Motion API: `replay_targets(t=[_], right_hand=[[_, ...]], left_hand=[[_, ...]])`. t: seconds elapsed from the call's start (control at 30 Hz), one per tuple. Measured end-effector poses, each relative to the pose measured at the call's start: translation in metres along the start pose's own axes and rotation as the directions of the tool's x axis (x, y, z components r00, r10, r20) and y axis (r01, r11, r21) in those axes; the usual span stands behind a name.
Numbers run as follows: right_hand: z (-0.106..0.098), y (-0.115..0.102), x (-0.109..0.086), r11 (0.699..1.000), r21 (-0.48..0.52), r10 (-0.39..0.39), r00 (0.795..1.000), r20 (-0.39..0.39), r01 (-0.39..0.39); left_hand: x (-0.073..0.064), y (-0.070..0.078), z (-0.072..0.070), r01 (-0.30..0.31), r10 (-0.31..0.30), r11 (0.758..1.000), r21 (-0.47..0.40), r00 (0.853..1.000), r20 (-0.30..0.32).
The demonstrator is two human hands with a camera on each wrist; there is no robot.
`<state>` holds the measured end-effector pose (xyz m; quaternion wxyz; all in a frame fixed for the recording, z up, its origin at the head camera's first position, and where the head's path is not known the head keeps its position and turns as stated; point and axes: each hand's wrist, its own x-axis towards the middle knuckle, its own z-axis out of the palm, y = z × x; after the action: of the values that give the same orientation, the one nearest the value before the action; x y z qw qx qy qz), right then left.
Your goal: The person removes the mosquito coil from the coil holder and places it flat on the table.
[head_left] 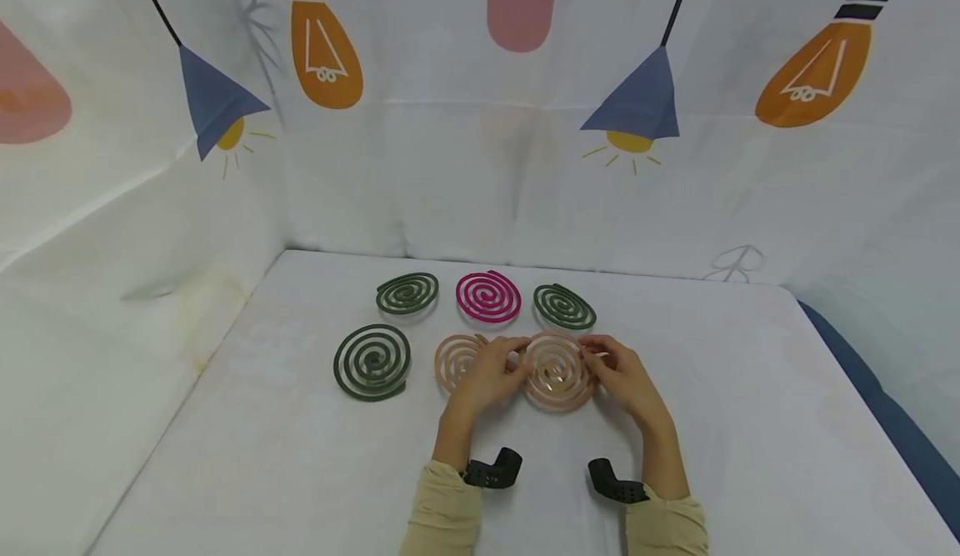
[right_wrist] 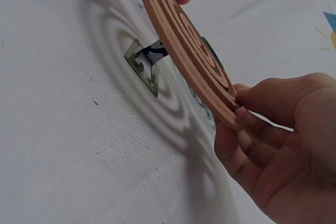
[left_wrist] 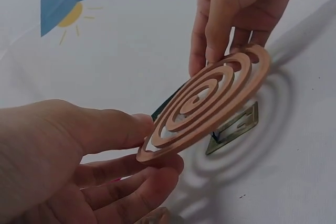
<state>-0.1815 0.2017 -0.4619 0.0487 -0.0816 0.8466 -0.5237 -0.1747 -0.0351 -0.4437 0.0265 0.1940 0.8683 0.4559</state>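
A tan mosquito coil (head_left: 556,367) is held level with the thumb and fingers of both hands, slightly above the white table. My left hand (head_left: 491,373) pinches its left rim; my right hand (head_left: 618,377) pinches the right rim. Beneath the coil sits a small metal coil stand (left_wrist: 235,128), its tab (right_wrist: 156,52) rising toward the coil's underside. Whether tab and coil are joined I cannot tell. A second tan coil (head_left: 454,359) lies left of the held one, partly covered by my left hand.
Behind the hands are a dark green coil (head_left: 407,293), a pink coil (head_left: 488,296) and another green coil (head_left: 564,306). A larger green coil (head_left: 372,363) stands to the left. White printed cloth (head_left: 450,181) hangs along the back edge of the table (head_left: 300,473).
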Motion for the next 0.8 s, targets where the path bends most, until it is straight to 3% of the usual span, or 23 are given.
replay_targets(t=[0.33,0.6,0.8], right_hand=[[0.0001,0.0000,0.0016,1.000,-0.024,0.001,1.000,-0.006,-0.001],[-0.0047,-0.0040,0.0018,0.999,-0.028,-0.044,0.999,-0.030,0.043],[-0.0043,-0.0041,0.0004,0.999,0.010,-0.043,0.999,-0.018,0.043]], left_hand=[[0.0016,0.0012,0.0017,0.014,-0.014,1.000,0.024,0.999,-0.029],[0.0062,-0.0012,0.0037,-0.040,0.041,0.999,0.035,0.998,-0.039],[0.0041,-0.0027,0.0052,-0.043,0.044,0.999,0.016,0.997,-0.057]])
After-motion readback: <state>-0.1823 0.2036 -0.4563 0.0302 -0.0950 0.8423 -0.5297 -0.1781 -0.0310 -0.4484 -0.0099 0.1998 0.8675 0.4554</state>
